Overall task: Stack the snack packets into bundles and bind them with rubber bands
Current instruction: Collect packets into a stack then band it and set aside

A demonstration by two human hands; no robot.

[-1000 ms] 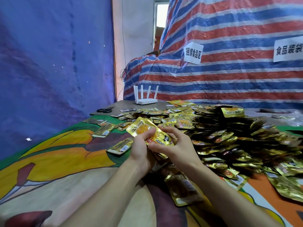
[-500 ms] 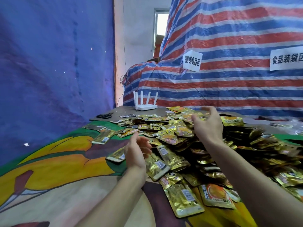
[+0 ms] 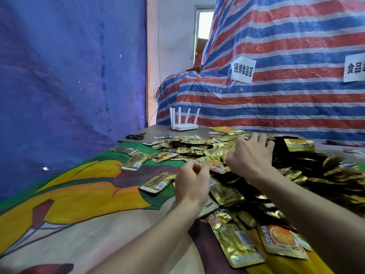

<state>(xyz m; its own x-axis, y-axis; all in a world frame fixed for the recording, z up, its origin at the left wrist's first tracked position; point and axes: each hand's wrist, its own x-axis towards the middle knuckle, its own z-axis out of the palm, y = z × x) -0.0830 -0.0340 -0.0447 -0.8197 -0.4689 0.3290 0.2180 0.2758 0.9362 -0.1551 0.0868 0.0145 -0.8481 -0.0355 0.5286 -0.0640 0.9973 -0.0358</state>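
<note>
Snack packets (image 3: pixel 239 244) lie loose at the near foot of the heap (image 3: pixel 316 175), with gold backs and orange fronts mixed and none squared up, so you have no bundle begun in view. Your left hand (image 3: pixel 192 184) hovers at the heap's near-left edge with its back to the camera and its fingers curled inward. The palm side is hidden, so I cannot tell whether it holds anything; it looks placed to receive what the other hand brings. Your right hand (image 3: pixel 250 155) lies on the heap's upper left, its fingers (image 3: pixel 256 138) spread and only lightly bent over the foil, released rather than clamped. I read that as raking out the next few to stack. Left of the heap, stray packets (image 3: pixel 136 164) are strewn on the painted cloth (image 3: pixel 79 194). I see no rubber bands near the heap. Beyond its far-left corner lie scissors (image 3: pixel 135 136) and a white router (image 3: pixel 184 126), likely set clear of your work. Behind the heap hangs the striped tarp (image 3: pixel 276 105).
</note>
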